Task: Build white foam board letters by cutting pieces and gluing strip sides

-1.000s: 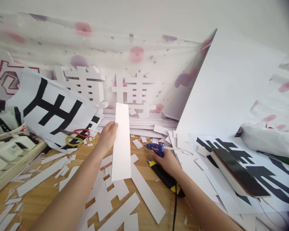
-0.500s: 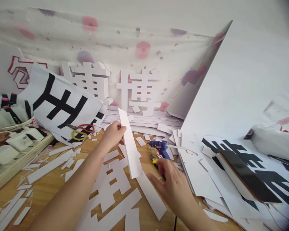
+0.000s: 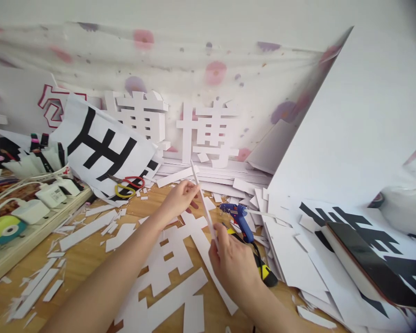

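Observation:
A white foam board strip [image 3: 203, 196], seen edge-on, slants between my two hands. My left hand [image 3: 183, 196] pinches it near its far part, and my right hand [image 3: 234, 259] grips its near end. Beneath them a cut-out white character [image 3: 175, 256] lies flat on the wooden table [image 3: 100, 273]. Another long white strip [image 3: 208, 249] rests on the table, partly behind my right hand. Just beyond that hand stands a blue glue gun [image 3: 241, 219] with a glue stick in its back. A yellow and black utility knife [image 3: 265, 273] lies beside the hand, partly covered.
Scissors [image 3: 126, 186] with red and yellow handles lie at the left, by a printed character sheet [image 3: 104, 143]. A power strip [image 3: 48, 226] with chargers borders the left. White cut-out characters [image 3: 211, 132] lean at the back. A phone [image 3: 374, 263] sits at the right among paper sheets.
The strip has turned from showing its broad face to its edge. My right hand has moved left and closed on its near end. The view has shifted left.

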Tool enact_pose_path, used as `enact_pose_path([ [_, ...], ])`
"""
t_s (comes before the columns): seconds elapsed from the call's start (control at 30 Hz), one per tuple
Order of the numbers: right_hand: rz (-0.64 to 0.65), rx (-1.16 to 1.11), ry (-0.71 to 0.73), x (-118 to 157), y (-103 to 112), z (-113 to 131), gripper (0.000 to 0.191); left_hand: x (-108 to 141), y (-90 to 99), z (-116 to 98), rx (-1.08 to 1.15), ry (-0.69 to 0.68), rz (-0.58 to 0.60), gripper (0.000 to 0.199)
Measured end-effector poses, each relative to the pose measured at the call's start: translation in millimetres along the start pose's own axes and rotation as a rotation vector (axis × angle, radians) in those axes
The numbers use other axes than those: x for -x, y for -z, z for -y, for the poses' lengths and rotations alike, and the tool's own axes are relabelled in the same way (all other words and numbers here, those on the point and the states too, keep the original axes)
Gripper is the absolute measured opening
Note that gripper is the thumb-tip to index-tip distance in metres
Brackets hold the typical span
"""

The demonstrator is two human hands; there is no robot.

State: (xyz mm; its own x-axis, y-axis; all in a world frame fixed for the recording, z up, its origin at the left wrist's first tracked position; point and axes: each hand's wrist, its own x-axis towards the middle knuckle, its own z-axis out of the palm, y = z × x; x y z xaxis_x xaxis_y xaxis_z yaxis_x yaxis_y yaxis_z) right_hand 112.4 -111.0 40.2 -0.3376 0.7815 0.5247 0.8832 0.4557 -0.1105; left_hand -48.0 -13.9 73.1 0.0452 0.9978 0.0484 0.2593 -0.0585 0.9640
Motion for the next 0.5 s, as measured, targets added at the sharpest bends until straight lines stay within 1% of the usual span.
enact_pose_path([
  [0.07,-0.039,-0.051,0.0,7.3,3.1,-14.3,0.019,9.3,5.4,11.2,-0.079,-0.058,0.015,0.037],
  [0.13,-0.035,-0.153,-0.031,16.6,5.3,-25.0,0.016,22.6,11.9,31.9,-0.28,-0.111,-0.066,0.038],
  [0.17,-0.026,-0.213,-0.064,21.8,5.4,-28.4,0.016,30.2,14.7,44.6,-0.382,-0.145,-0.087,0.041],
  [0.23,-0.016,-0.336,-0.133,31.9,2.9,-31.8,0.016,44.8,19.0,70.4,-0.561,-0.204,-0.039,0.05],
  [0.3,-0.016,-0.433,-0.179,40.4,-1.3,-32.0,0.017,55.2,22.1,90.9,-0.719,-0.18,-0.016,0.063],
  [0.33,-0.01,-0.468,-0.189,43.5,-3.3,-31.6,0.018,58.0,23.9,97.7,-0.767,-0.171,0.006,0.066],
  [0.4,0.008,-0.511,-0.19,47.5,-5.5,-31.1,0.019,58.7,29.1,104.4,-0.816,-0.181,0.049,0.064],
  [0.5,0.035,-0.525,-0.154,50.2,-3.8,-31.6,0.018,52.6,41.0,103.8,-0.802,-0.191,0.076,0.057],
])
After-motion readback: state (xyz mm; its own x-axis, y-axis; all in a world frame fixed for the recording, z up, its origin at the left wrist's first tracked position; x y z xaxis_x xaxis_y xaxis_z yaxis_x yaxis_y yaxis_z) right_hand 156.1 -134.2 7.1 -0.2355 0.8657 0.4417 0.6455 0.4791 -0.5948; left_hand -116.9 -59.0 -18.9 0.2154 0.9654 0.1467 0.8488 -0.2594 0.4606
